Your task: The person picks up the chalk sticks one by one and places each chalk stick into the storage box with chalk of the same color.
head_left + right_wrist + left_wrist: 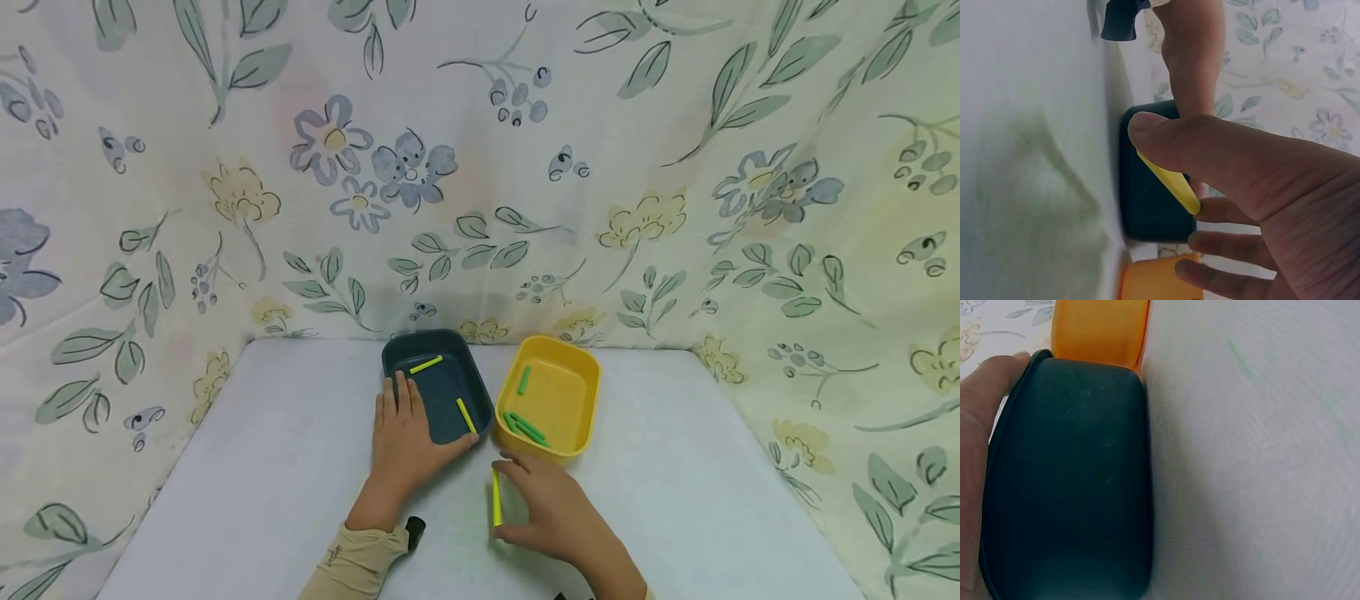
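My right hand [551, 508] pinches a yellow chalk stick [497, 498] by its two ends, thumb at the near end and index fingertip at the far end. It is just in front of the two trays, and the other fingers extend in the right wrist view. My left hand [405, 437] rests on the dark teal tray [480, 375], fingers over its left side and thumb at the near right rim [1038, 356]. Inside that tray lie two yellow chalk sticks, one at the back [426, 364] and one [467, 415] by the thumb.
The yellow tray [585, 400] stands right beside the teal one and holds several green chalk sticks [528, 428]. Faint green smudges mark the white tabletop [675, 467]. A floral cloth [480, 167] hangs behind and along the sides. A small black object [415, 532] sits at the left cuff.
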